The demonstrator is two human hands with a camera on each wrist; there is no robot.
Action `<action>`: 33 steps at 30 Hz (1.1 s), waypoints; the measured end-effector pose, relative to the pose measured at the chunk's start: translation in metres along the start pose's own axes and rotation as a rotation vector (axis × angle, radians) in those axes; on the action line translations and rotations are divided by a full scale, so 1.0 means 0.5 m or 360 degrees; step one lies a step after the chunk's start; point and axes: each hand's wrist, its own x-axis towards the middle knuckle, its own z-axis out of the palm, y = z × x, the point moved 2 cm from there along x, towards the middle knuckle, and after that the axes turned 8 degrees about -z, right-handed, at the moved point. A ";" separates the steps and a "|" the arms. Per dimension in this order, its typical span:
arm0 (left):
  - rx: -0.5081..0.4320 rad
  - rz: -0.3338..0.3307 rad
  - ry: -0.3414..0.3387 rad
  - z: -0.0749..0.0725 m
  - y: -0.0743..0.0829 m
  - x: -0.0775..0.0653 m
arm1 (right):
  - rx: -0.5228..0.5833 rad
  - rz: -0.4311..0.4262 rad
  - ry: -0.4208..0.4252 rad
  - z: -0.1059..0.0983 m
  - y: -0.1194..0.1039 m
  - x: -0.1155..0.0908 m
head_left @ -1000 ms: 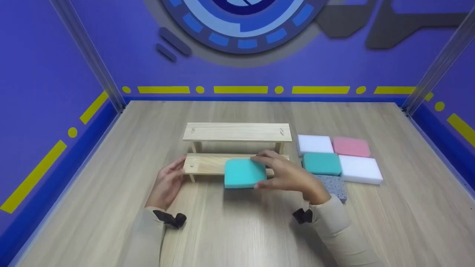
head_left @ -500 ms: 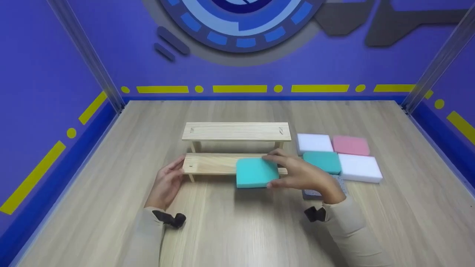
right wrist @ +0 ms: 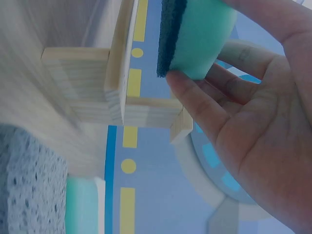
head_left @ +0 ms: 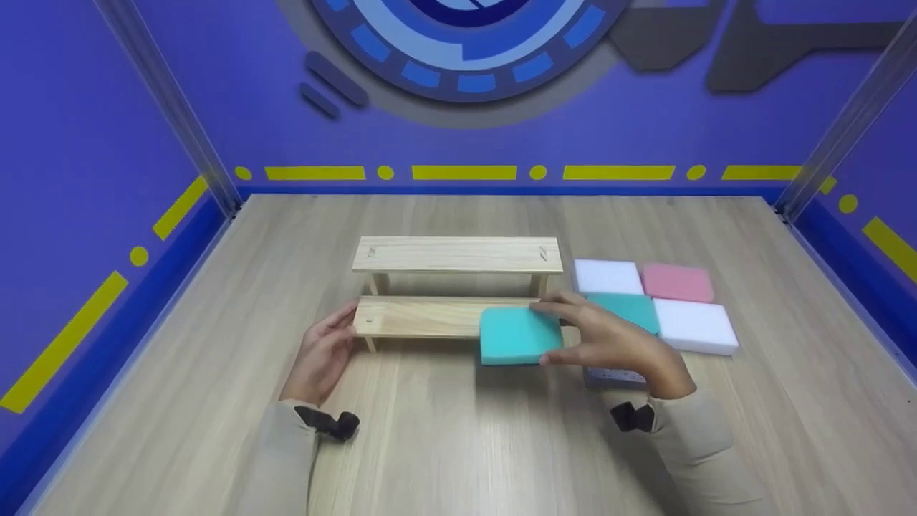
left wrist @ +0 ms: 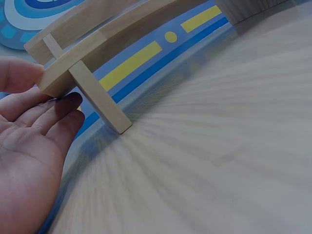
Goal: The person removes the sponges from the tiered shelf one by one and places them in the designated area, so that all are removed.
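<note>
My right hand (head_left: 616,344) holds a turquoise sponge (head_left: 519,335) by its right side, between thumb and fingers. The sponge is over the right part of the front wooden shelf (head_left: 423,317), overlapping its front edge in the head view. In the right wrist view, a dark scouring layer (right wrist: 171,36) shows on the underside of the sponge. At the shelf's left end, my left hand (head_left: 329,355) grips the board. The left wrist view shows the thumb (left wrist: 22,75) at the board's end and the fingers beneath, beside a short leg (left wrist: 100,97).
Behind stands a higher wooden shelf (head_left: 458,255). On the table to the right lie two white sponges (head_left: 607,276) (head_left: 695,326), a pink sponge (head_left: 678,282), a green sponge (head_left: 630,312) and a speckled grey sponge (right wrist: 31,185), which the right hand partly covers in the head view. Blue walls (head_left: 458,143) enclose the table.
My right hand has carried the turquoise sponge rightward along the front shelf, from near its middle to its right end. My left hand has stayed at the shelf's left end.
</note>
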 end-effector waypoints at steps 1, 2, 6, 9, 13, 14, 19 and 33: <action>-0.0006 -0.0001 0.0003 0.000 0.000 0.001 | -0.0010 -0.0008 0.0001 -0.001 0.002 -0.003; -0.0008 -0.0003 0.0001 0.000 0.000 0.001 | -0.0020 -0.0013 0.0001 -0.001 0.005 -0.006; -0.0027 -0.0005 -0.0017 0.000 0.001 -0.001 | -0.0027 0.0008 0.0008 -0.005 0.013 -0.017; -0.0039 0.0001 -0.0046 -0.002 0.002 -0.003 | -0.0015 0.0045 0.0029 -0.010 0.017 -0.027; -0.0054 0.0005 -0.0047 -0.001 0.003 -0.002 | -0.0004 0.0102 0.0049 -0.017 0.024 -0.040; -0.0052 0.0006 -0.0046 -0.001 0.003 -0.002 | -0.0004 0.0120 0.0053 -0.019 0.026 -0.044; -0.0057 0.0013 -0.0054 0.001 0.002 0.000 | -0.0012 0.0197 0.0079 -0.025 0.036 -0.061; -0.0060 -0.0004 0.0007 0.002 0.000 -0.001 | -0.0066 0.0189 0.0148 -0.054 0.067 -0.116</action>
